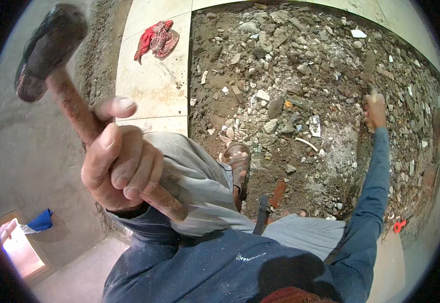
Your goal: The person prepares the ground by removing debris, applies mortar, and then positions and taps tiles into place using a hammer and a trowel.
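on my remote view, the left hand (124, 166) is wrapped around a hammer (72, 101) at upper left, and the right hand (376, 112) grips a trowel-like tool (369, 65) over rubble (285, 50) at right.

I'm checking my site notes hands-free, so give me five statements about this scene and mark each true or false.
1. The left grip holds a hammer. True.
2. The right grip is out over the rubble. True.
3. The right grip is empty. False: it holds a narrow-bladed tool.
4. The hammer's head rests on the rubble. False: it is raised, apart from the rubble.
5. A red cloth lies on the pale tiles. True.
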Tool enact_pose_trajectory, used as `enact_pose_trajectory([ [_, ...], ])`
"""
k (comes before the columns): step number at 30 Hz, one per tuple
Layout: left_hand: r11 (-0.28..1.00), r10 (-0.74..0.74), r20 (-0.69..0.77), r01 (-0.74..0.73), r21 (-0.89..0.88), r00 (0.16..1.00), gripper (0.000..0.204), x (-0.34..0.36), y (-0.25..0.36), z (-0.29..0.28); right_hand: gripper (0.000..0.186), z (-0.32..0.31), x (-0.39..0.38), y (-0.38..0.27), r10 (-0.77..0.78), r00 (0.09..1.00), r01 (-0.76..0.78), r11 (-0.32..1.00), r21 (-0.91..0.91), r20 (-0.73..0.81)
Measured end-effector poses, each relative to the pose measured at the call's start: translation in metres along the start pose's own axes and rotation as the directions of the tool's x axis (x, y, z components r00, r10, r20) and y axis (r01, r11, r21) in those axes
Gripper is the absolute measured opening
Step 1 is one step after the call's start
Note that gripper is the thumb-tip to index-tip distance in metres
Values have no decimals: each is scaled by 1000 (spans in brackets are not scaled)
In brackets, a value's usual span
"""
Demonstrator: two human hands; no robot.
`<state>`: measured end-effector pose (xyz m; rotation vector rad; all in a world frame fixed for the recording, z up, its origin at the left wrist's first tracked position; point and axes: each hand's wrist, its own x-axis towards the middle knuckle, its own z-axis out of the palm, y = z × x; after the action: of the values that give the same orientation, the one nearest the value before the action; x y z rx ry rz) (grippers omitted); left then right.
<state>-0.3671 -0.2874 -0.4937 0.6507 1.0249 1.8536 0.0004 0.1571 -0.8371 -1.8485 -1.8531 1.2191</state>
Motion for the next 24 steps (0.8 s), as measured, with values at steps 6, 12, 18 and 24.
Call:
enact_pose_trajectory([
  [6,1000,-9,133,12,-24,991,39,12,-8,-4,42,145,-25,-47,5,994,-24,984,175,105],
  [12,999,-21,119,24,-26,993,40,15,-10,0,46,167,-51,-128,-231,962,252,957,-144,145],
  [18,1000,-1,105,2,-9,994,38,5,-8,8,38,225,-89,-166,-354,892,445,794,-413,280],
  [24,998,41,141,-47,36,989,38,0,-6,6,29,171,-138,-131,-404,653,689,669,-280,641],
])
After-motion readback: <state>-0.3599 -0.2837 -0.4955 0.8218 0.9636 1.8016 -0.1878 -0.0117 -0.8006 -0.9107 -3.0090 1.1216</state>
